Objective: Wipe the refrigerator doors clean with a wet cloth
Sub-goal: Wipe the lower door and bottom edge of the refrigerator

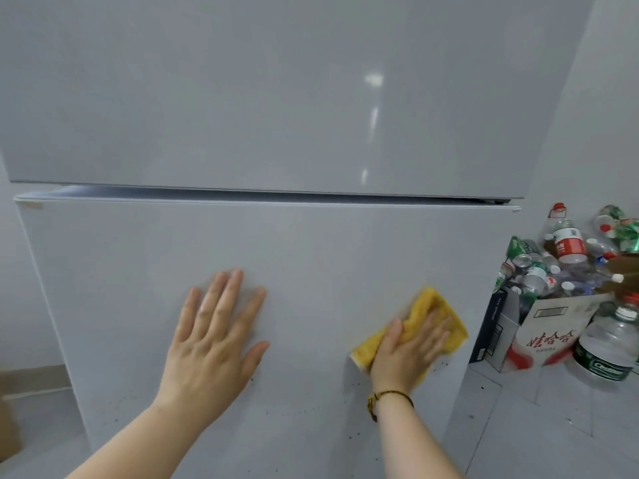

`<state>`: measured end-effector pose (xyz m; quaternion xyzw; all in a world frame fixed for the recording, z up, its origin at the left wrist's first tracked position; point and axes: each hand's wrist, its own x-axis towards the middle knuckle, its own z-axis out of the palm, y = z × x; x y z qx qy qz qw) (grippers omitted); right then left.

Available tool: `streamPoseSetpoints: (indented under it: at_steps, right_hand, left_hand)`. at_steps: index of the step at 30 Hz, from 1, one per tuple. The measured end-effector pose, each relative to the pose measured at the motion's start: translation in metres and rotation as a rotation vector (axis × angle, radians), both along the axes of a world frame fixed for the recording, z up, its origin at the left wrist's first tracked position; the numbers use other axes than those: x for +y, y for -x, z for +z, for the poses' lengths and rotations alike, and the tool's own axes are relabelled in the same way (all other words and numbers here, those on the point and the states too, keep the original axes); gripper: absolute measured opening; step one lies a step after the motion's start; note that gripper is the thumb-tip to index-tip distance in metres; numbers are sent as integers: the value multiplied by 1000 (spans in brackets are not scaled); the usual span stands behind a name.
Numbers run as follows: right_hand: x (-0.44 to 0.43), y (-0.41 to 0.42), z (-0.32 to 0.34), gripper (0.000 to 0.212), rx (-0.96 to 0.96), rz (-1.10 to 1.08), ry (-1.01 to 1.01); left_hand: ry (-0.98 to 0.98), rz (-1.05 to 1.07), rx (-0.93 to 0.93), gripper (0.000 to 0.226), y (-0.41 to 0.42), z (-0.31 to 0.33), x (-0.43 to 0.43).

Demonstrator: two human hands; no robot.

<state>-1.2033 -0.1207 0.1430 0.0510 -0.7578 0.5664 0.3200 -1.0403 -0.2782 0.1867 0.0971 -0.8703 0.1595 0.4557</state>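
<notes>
The white refrigerator fills the view, with an upper door [262, 98] and a lower door [311, 243] split by a dark horizontal gap. My left hand [211, 344] lies flat on the lower door, fingers spread, holding nothing. My right hand [408, 350] presses a folded yellow cloth [428, 305] against the lower door near its right edge. A thin bracelet circles the right wrist. Small dark specks dot the lower door below both hands.
A cardboard box [546, 337] piled with empty bottles and cans stands on the floor right of the refrigerator. A large water bottle [608, 344] stands beside it. White wall rises behind. A brown cardboard piece [8, 433] shows at the far left.
</notes>
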Motion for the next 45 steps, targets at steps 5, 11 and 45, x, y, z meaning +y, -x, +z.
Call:
streamPoseSetpoints:
  at_steps: [5,11,45]
  right_hand:
    - [0,-1,38,89,80,4,34]
    - [9,31,119,63,455,-58,-123]
    - [13,21,58,66,43,9,159]
  left_hand:
    - [102,2,17,58,4,-8,-6]
    - [143,4,80,60,8,-11,-6]
    - [84,19,50,59,13,-18,-6]
